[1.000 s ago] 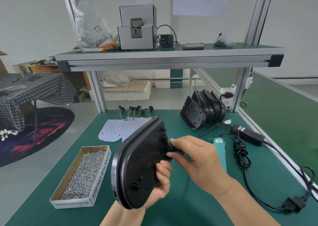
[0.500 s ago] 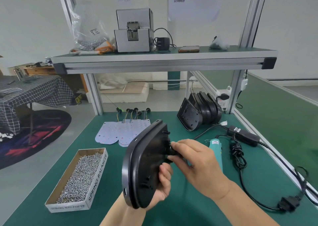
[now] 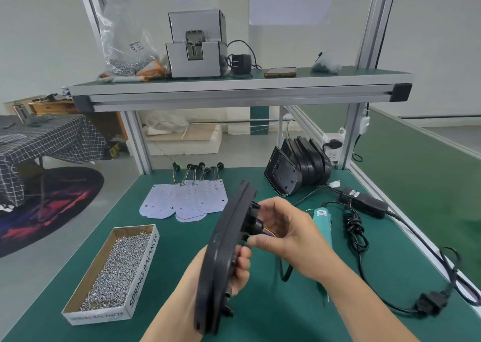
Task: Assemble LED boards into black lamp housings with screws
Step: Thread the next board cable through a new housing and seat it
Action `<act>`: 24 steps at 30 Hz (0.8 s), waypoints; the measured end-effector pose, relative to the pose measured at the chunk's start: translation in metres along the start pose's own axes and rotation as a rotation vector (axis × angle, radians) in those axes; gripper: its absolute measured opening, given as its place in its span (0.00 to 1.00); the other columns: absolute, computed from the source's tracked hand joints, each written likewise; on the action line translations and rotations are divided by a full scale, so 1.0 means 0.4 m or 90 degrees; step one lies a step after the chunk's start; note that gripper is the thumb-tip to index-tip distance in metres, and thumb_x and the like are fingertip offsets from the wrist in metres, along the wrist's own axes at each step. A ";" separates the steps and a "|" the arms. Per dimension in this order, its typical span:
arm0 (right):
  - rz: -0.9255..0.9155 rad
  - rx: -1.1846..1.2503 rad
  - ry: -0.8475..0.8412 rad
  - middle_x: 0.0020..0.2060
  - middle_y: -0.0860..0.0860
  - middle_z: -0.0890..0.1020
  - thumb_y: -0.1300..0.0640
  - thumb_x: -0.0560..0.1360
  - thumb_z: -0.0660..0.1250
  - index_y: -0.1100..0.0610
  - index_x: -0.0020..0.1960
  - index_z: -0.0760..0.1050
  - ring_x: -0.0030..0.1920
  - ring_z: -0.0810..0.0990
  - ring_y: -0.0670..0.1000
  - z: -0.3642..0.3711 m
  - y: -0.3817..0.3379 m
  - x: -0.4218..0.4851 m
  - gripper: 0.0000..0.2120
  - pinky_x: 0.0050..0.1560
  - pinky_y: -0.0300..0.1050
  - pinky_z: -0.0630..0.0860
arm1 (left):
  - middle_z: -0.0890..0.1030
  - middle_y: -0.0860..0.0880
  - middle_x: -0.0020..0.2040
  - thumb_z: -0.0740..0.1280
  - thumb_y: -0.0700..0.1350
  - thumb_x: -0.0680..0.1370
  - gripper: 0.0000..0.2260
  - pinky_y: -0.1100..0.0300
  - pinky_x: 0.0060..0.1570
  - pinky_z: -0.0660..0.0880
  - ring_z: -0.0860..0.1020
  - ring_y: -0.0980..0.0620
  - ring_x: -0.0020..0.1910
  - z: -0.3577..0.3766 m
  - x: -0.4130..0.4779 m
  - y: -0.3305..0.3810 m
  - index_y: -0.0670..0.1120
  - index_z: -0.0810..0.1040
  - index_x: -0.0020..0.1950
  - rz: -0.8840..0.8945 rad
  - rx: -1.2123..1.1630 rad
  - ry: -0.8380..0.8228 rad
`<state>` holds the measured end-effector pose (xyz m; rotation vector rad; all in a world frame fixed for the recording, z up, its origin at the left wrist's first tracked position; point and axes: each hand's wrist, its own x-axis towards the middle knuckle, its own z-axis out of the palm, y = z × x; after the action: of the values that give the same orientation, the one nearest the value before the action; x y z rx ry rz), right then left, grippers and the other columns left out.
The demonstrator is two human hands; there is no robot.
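Both grips are busy above the green table, and everything worth watching is on the black D-shaped plastic lamp housing. It is held up off the table, turned nearly edge-on to the person. The left grip clasps the housing's lower end, fingers curled over its back. The right grip is at the back of the housing, thumb and fingers closed round the black round cable fitting that stands out from it. Thin coloured wires show just behind the fitting, inside the palm.

To my eye the step is seating that fitting and drawing the leads through the housing wall. It wants a firm left hold so the housing cannot twist. It also wants a straight push or pull along the fitting's axis, and no sharp bend in the wires where they leave the housing.

Against a second ago, the housing has swung from showing its broad back to near edge-on. The right fingers, then tight on the fitting, have shifted so the wires, hidden then, now show.
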<state>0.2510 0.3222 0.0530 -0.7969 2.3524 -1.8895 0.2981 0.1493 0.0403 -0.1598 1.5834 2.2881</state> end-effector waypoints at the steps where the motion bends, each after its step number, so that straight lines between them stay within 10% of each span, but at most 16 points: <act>1: 0.002 0.003 -0.029 0.54 0.52 0.82 0.60 0.68 0.81 0.50 0.60 0.76 0.54 0.81 0.50 -0.010 0.002 -0.004 0.23 0.59 0.44 0.77 | 0.76 0.43 0.28 0.69 0.39 0.77 0.08 0.65 0.19 0.72 0.75 0.49 0.19 0.000 0.002 0.010 0.36 0.76 0.41 0.020 -0.007 0.031; 5: 0.118 0.125 0.100 0.45 0.51 0.81 0.55 0.76 0.74 0.56 0.58 0.79 0.44 0.78 0.53 -0.063 -0.014 -0.009 0.12 0.43 0.41 0.77 | 0.84 0.46 0.47 0.72 0.52 0.77 0.11 0.55 0.40 0.81 0.82 0.49 0.42 -0.032 0.043 0.015 0.51 0.78 0.57 0.203 0.032 0.058; 7: 0.236 0.210 0.081 0.36 0.55 0.80 0.41 0.75 0.69 0.60 0.57 0.78 0.34 0.75 0.53 -0.077 -0.027 -0.011 0.24 0.32 0.42 0.73 | 0.82 0.49 0.49 0.74 0.54 0.73 0.15 0.56 0.46 0.79 0.79 0.51 0.47 -0.039 0.046 0.035 0.53 0.76 0.56 0.279 0.125 0.054; 11: 0.307 0.224 -0.121 0.55 0.70 0.81 0.29 0.75 0.58 0.52 0.66 0.77 0.48 0.81 0.58 -0.078 -0.058 -0.024 0.33 0.46 0.46 0.79 | 0.73 0.58 0.41 0.73 0.55 0.72 0.14 0.68 0.43 0.72 0.72 0.59 0.40 -0.032 0.045 0.044 0.57 0.74 0.53 0.400 0.311 0.021; 18: 0.134 -0.084 -0.181 0.60 0.46 0.83 0.54 0.71 0.77 0.48 0.69 0.74 0.61 0.81 0.46 -0.064 -0.072 -0.061 0.28 0.66 0.45 0.75 | 0.78 0.58 0.46 0.68 0.38 0.76 0.14 0.66 0.48 0.71 0.74 0.58 0.43 -0.030 0.010 0.005 0.57 0.76 0.52 0.473 0.463 -0.047; 24: 0.116 -0.195 -0.122 0.58 0.39 0.82 0.38 0.64 0.76 0.39 0.69 0.72 0.58 0.80 0.41 -0.025 -0.055 -0.091 0.34 0.63 0.44 0.75 | 0.80 0.53 0.46 0.67 0.38 0.76 0.15 0.67 0.47 0.72 0.75 0.54 0.43 -0.055 0.000 -0.047 0.60 0.75 0.52 0.473 0.473 0.014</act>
<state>0.2877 0.3427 0.0652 -0.7145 2.5234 -1.3416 0.3023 0.1347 0.0156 0.6923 2.6995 1.9163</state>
